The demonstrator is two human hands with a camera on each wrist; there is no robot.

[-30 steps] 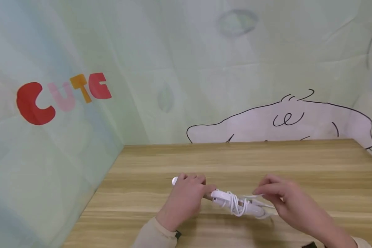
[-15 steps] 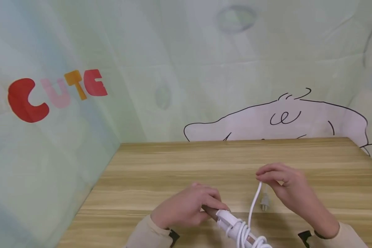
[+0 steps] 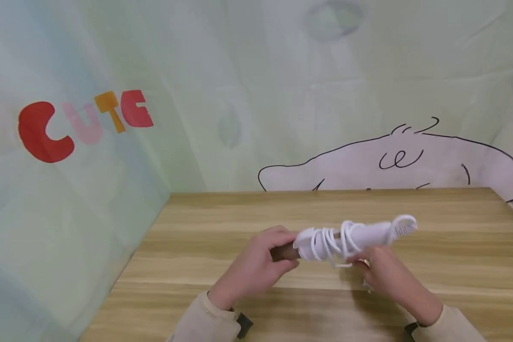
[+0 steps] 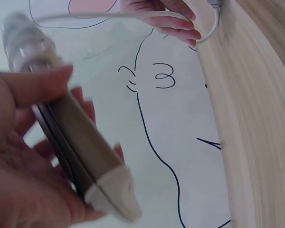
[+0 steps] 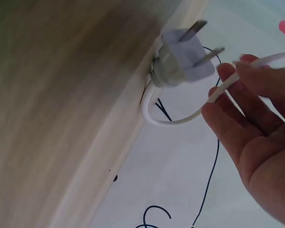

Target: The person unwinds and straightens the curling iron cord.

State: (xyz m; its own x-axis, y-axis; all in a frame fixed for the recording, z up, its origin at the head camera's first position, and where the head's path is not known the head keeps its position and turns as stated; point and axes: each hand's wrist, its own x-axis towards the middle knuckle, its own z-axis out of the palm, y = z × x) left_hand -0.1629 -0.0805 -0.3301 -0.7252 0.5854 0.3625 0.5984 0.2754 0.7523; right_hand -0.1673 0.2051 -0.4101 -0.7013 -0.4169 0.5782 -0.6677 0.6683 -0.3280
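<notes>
A white hair straightener (image 3: 369, 235) with a brown barrel is held over the table, its white power cord (image 3: 327, 242) wound in loops around the handle. My left hand (image 3: 256, 261) grips the brown barrel (image 4: 80, 137); in the left wrist view the white tip (image 4: 115, 195) sticks out below the fingers. Below the handle, my right hand (image 3: 391, 275) pinches the free length of cord. The right wrist view shows this cord (image 5: 173, 122) running between thumb and fingers (image 5: 249, 102), with the two-pin plug (image 5: 187, 57) dangling from its end.
The wood-grain table (image 3: 222, 209) lies underneath. Behind it hangs a pale printed backdrop (image 3: 248, 95) with a cartoon outline, and the left side (image 3: 21, 213) carries the letters CUTE.
The straightener dipped toward the near edge, then rose and swung so its handle end points right and upward. My right hand lifted the cord, then came down below the handle.
</notes>
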